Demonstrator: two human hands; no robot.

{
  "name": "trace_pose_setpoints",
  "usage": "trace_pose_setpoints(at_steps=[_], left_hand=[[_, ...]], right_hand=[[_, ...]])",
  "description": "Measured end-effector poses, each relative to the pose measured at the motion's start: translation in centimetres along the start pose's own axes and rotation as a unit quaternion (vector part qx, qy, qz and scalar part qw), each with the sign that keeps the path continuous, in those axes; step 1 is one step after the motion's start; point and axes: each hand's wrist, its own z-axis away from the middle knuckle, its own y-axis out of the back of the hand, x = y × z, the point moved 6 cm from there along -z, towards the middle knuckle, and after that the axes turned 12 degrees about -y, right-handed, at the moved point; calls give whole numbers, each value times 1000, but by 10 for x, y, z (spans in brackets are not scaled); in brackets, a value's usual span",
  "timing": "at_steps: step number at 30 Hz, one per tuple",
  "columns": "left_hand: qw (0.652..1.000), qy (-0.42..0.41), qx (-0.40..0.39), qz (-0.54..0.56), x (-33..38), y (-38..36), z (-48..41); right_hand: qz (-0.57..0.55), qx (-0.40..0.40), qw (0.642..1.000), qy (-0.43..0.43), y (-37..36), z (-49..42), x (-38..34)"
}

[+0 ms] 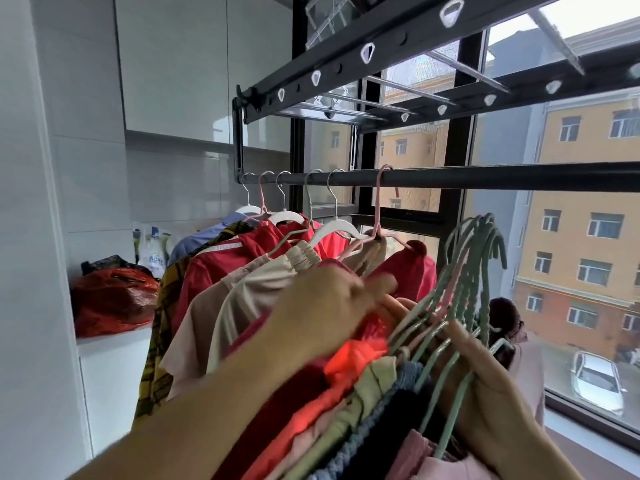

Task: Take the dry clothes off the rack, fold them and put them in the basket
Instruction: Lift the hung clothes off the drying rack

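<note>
A dark rail point(485, 178) of the rack crosses the window. Several garments hang from it on hangers: a blue shirt point(194, 240), a yellow plaid one point(162, 306), red tops point(221, 268) and beige pieces point(256, 289). A red garment point(415, 268) hangs on a pink hanger point(379, 206). My right hand point(491, 403) grips a bunch of green hangers point(474, 265) carrying several clothes point(346, 410), off the rail. My left hand point(322, 310) reaches over this bundle, fingers blurred at the red garment. No basket is in view.
A white counter point(110, 344) at the left carries a red plastic bag point(110, 299) and white bottles point(152, 251). White cabinets are above it. The black upper rack frame point(346, 71) hangs overhead. The window sill point(588, 431) runs at the right.
</note>
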Motion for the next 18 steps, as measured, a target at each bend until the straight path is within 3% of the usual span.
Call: trace_pose_setpoints(at_steps=[2, 4, 7, 11, 15, 16, 18], left_hand=[[992, -1, 105, -66, -17, 26, -28], [988, 19, 98, -117, -33, 26, -57], [995, 64, 4, 74, -47, -9, -79], [954, 124, 53, 267, -55, -16, -78], [959, 93, 109, 246, -44, 20, -75], [967, 72, 102, 224, -39, 27, -71], [978, 41, 80, 187, -32, 25, -54]], right_hand=[[-31, -23, 999, 14, 4, -1, -3], [22, -22, 999, 40, -3, -11, 0], [56, -101, 993, 33, -8, -8, -4], [86, -92, 992, 16, -12, -3, -3], [76, -43, 996, -19, -4, -17, -4], [43, -69, 996, -48, -8, -18, -1], [133, -86, 987, -10, -23, -8, -13]])
